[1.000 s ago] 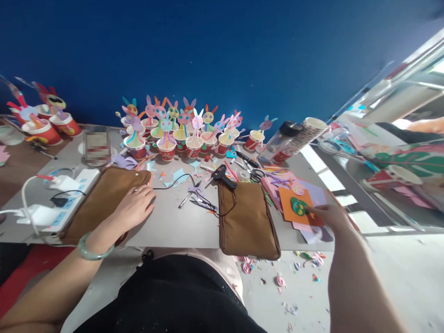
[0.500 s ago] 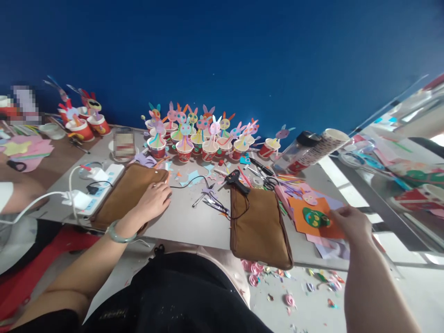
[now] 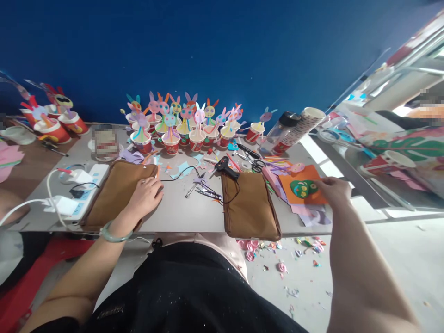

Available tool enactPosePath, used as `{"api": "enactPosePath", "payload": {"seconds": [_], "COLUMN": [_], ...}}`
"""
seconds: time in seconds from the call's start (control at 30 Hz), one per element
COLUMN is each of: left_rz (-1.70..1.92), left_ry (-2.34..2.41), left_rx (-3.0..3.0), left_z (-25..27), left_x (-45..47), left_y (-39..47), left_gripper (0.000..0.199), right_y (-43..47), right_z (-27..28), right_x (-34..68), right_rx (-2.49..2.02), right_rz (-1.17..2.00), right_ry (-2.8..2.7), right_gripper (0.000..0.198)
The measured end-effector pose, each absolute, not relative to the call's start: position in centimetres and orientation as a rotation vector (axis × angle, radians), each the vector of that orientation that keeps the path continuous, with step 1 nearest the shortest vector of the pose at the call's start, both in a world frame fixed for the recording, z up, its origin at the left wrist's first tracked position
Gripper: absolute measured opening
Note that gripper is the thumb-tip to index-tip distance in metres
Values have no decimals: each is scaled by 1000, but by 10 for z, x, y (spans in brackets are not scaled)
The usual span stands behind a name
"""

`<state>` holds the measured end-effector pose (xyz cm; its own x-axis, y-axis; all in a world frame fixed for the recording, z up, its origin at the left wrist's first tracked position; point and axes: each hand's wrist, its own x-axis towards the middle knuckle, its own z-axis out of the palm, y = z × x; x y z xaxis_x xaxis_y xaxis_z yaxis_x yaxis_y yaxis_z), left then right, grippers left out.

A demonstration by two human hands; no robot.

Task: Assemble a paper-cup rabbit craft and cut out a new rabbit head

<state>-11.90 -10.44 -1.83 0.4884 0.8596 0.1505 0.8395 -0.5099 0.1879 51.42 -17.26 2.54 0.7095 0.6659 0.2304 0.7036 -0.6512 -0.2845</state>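
Note:
My left hand [image 3: 147,194] lies palm down on the right edge of a brown fabric pad [image 3: 114,189], fingers stretched out and holding nothing. At the right, my right hand [image 3: 333,189] pinches the right end of a green paper cutout [image 3: 301,188] with a yellow and blue face. Orange paper [image 3: 286,185] lies beneath that cutout, on top of purple sheets [image 3: 312,217]. A black glue gun [image 3: 225,167] rests at the top of a second brown pad [image 3: 248,203], its cord looping over the table.
Several red paper cups [image 3: 171,144] with paper rabbits line the blue wall. A power strip [image 3: 92,189] with plugs sits at the left. Scissors [image 3: 256,164], a clear bottle [image 3: 280,132] and stacked cups [image 3: 303,127] stand toward the right. Paper scraps [image 3: 282,267] litter the floor.
The view has shifted slightly, so the table things appear further left and a little higher. Both hands keep their places, the left on the pad and the right at the green cutout.

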Motion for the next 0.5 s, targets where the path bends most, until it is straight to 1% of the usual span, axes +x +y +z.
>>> {"api": "enactPosePath", "payload": {"seconds": [0.07,0.2,0.27,0.3,0.33,0.37,0.4,0.47,0.5], "left_rz": [344,351,357,356,352,345,336,316,306], "left_ry": [1503,1513,1522,1524,1524,1525,1528,1538,1543], "left_rx": [2626,2609,2602,2599,2596,2594,2591,2588,2589], "left_z": [-19,-21,-21,-20,-20,-19,-18,-16,-15], "left_x": [-119,-119,-118,-118,-117,-116,-116,-114,-113], "left_y": [-104,-103,-103,-103,-103,-104,-105,-107,-108], "left_gripper": [20,17,16,16,16,15,15,15,16], "right_y": [-169,-158,-153,-151,-150,-149,-148,-148,-148], "right_z": [28,37,43,46,49,51,52,52,51], "right_x": [513,510,511,512,514,516,517,515,510], "right_rx": [-2530,-2489,-2470,-2451,-2424,-2365,-2295,-2079,-1957], "right_rz": [-138,-346,-442,-483,-532,-625,-736,-993,-1068], "right_ry": [-1009,-916,-969,-1030,-1128,-1190,-1188,-1066,-1062], "right_gripper": [27,26,15,4,9,17,19,12,11]}}
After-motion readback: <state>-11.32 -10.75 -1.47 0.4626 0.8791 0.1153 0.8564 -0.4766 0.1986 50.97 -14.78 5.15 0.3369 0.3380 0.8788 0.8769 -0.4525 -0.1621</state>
